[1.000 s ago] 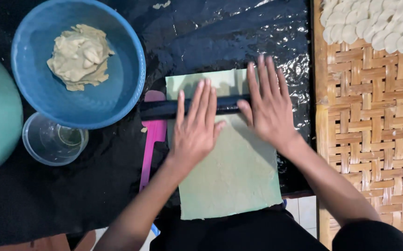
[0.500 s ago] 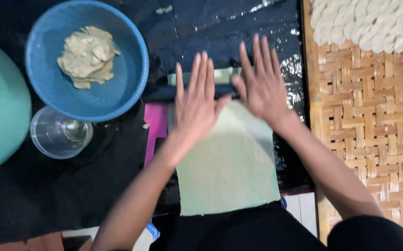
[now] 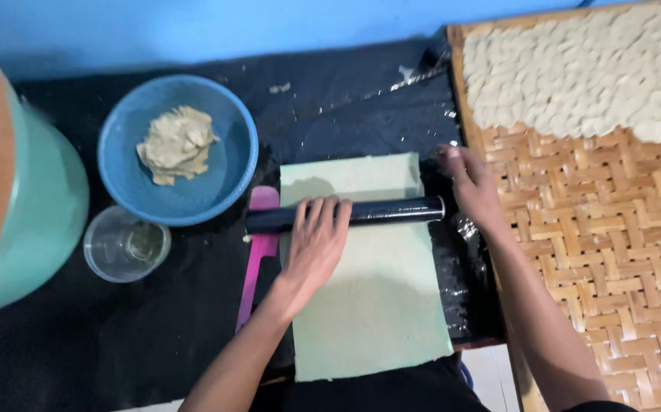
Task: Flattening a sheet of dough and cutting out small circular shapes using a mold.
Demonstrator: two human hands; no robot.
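Across the middle of the pale green dough sheet (image 3: 369,305) lies the black rolling pin (image 3: 346,215), and the left hand (image 3: 317,244) rests flat on it, fingers spread and released, palm on the sheet just near of the pin. Right hand (image 3: 472,187) sits off the pin's right end, fingers loosely curled and holding nothing, over the sheet's far right corner beside the woven tray (image 3: 598,252). Tight on that side: the tray edge runs just beside the sheet. Left of the sheet, a pink spatula (image 3: 258,252) lies along its edge, under the pin's left end. Farther left, a blue bowl (image 3: 224,175) with a dough lump (image 3: 175,143), and a clear glass (image 3: 126,244). Bare black mat (image 3: 346,99) opens up on the far side.
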